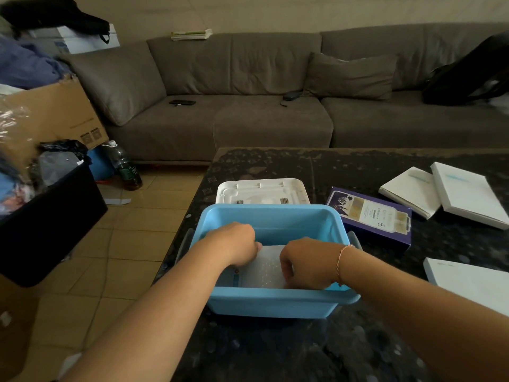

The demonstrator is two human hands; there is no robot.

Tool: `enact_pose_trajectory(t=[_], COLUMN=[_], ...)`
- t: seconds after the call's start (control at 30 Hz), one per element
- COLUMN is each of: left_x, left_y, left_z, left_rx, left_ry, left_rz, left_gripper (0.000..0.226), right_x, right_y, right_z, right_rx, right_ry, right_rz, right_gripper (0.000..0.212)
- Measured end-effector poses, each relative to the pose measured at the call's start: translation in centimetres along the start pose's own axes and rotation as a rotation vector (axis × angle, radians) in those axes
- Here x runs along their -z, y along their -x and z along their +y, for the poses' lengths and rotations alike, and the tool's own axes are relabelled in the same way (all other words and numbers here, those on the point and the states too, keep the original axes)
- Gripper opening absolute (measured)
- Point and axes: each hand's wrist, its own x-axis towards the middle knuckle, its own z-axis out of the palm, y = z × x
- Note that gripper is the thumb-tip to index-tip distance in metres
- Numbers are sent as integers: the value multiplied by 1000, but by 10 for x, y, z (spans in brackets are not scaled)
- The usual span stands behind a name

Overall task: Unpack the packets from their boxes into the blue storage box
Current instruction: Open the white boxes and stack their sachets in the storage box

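Observation:
The blue storage box [275,303] stands on the dark table in front of me. Both hands reach down inside it. A white packet [268,267] lies in the box between them. My left hand [237,244] grips the packet's left edge with curled fingers. My right hand [305,264], with a thin bracelet at the wrist, holds its right edge, fingers curled under. A purple product box [371,216] lies just right of the storage box. Two white boxes [446,191] lie farther right, and another white box [468,282] sits at the near right.
The storage box's white lid [261,190] lies behind it on the dark speckled table [275,351]. A grey sofa [275,106] runs behind the table. To the left on the tiled floor stand a black bin [49,227], a cardboard box [55,114] and a bottle [125,166].

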Motion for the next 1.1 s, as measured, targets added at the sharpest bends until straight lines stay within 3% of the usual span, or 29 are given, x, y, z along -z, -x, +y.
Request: enact_pose_trajectory(t=[0.1,0.23,0.33,0.4,0.53,0.63,0.7,0.77,0.83,1.1], left_x=[11,25,19,1,-75,-130,-154,-169,-177,-184], left_y=[17,42,64,81,90,72,57,47,41,30], left_z=[4,30,67,99,158,182,190,195,201,220], left_rx=[-72,-234,-527,-770,-1141,-1134,-1045,-1000,-1007,-1134], left_ry=[58,249,370,444,326,113,106,134,150,234], left_rz=[159,472,816,917,743,554,450,377,394,511], left_gripper=[38,16,12,15,16,23,33,40,42,31], right_x=[20,39,28,11,-47,-114,-156,-187,-206,-240], right_y=[20,62,100,128,189,231,248,257,259,237], right_z=[5,29,54,77,143,194,218,231,238,260], right_rx=[-64,-46,-62,-117,-315,-568,-636,-595,-554,-218], right_ry=[-14,-414,-570,-662,-807,-685,-571,-510,-447,-223], right_rz=[264,552,730,858,1093,1130,989,784,702,985], right_gripper=[27,13,10,8,7,24,48,65,63,51])
